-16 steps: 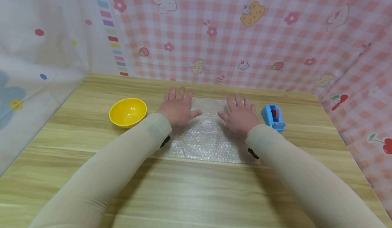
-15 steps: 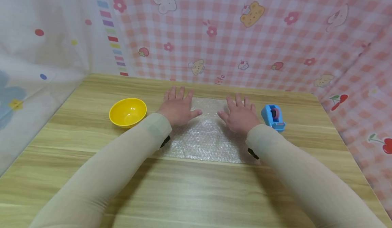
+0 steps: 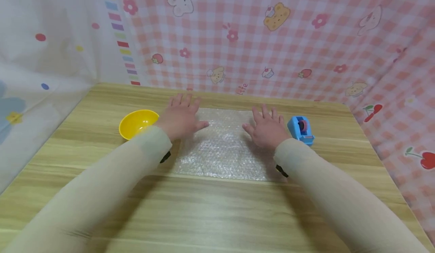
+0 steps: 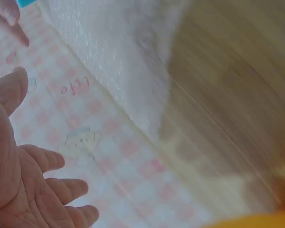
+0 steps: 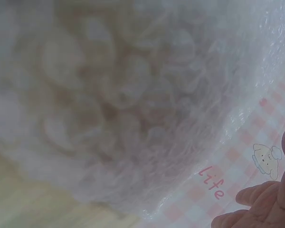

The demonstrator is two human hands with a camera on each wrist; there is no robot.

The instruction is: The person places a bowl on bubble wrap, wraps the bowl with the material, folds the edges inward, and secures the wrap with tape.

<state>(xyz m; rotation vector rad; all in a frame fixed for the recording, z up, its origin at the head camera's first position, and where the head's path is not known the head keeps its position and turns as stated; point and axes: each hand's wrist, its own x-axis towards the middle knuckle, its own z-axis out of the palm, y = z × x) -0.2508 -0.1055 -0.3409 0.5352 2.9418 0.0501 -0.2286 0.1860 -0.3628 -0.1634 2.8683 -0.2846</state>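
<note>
A sheet of clear bubble wrap (image 3: 221,147) lies flat on the wooden table. My left hand (image 3: 180,119) is over its left edge, fingers spread and holding nothing. In the left wrist view, the left hand (image 4: 33,175) has straight, parted fingers, with the bubble wrap (image 4: 118,52) beside it. My right hand (image 3: 268,130) is over the sheet's right part, palm down with fingers extended. The right wrist view shows the bubble wrap (image 5: 156,95) up close and the fingers of the right hand (image 5: 266,204) at the corner. A yellow bowl (image 3: 137,124) is just left of the left hand, partly covered by the sleeve.
A blue tape dispenser (image 3: 301,131) with a pink roll stands right of my right hand. The wooden table (image 3: 210,215) ends at a pink checked cloth (image 3: 210,30) behind, and a white cloth (image 3: 51,56) hangs along the left.
My left hand has moved left, from over the bubble wrap toward the yellow bowl, whose right side the arm now overlaps. The right hand stays in place; the head view has shifted slightly.
</note>
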